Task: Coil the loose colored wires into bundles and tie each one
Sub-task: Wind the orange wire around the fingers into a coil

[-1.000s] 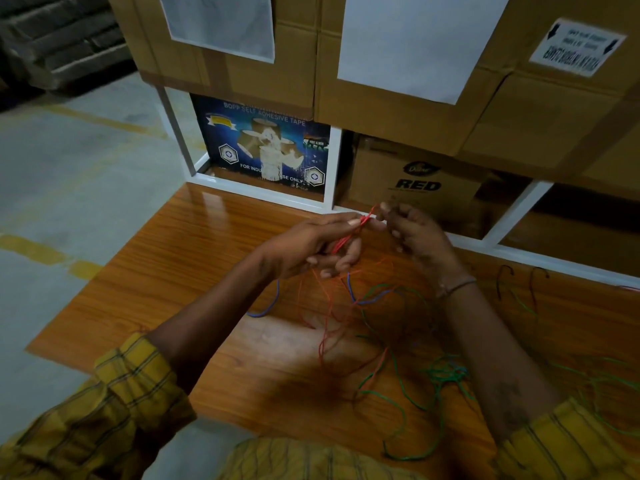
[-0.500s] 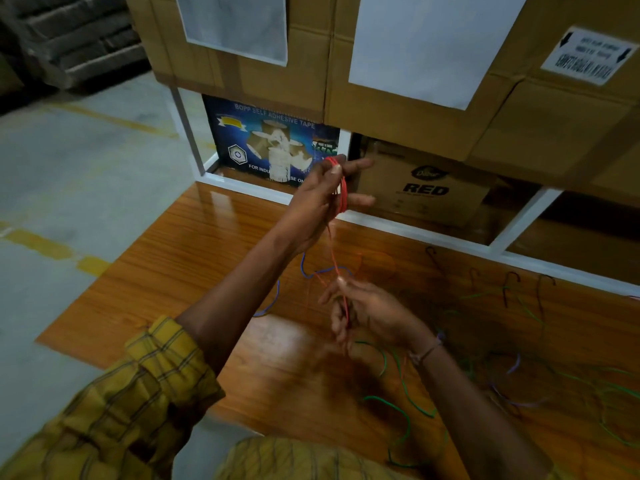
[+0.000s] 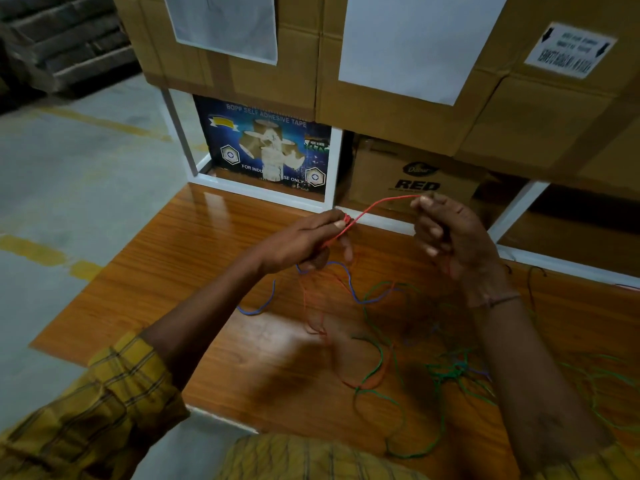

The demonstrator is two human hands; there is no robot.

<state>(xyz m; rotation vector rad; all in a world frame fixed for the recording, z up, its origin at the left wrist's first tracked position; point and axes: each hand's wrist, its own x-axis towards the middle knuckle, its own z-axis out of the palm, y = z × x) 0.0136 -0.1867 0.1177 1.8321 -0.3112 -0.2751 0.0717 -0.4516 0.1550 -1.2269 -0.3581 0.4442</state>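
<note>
A red wire (image 3: 379,205) stretches between my two hands above the wooden table (image 3: 194,265). My left hand (image 3: 304,242) grips a small wound bunch of that red wire between thumb and fingers. My right hand (image 3: 446,230) pinches the wire's far end at its fingertips, raised to the right. Below the hands lie loose wires in a tangle: a blue wire (image 3: 349,289), orange wires (image 3: 313,317) and green wires (image 3: 446,372), spread over the middle and right of the table.
Stacked cardboard boxes (image 3: 398,98) fill a white metal rack (image 3: 334,168) right behind the table. A blue adhesive-tape carton (image 3: 266,147) stands in the rack's lower left bay. Grey floor with yellow lines (image 3: 52,254) lies to the left.
My left hand came down from in front of the rack to table height. My right hand rose from the tangle and pulled the red wire's end out to the right.
</note>
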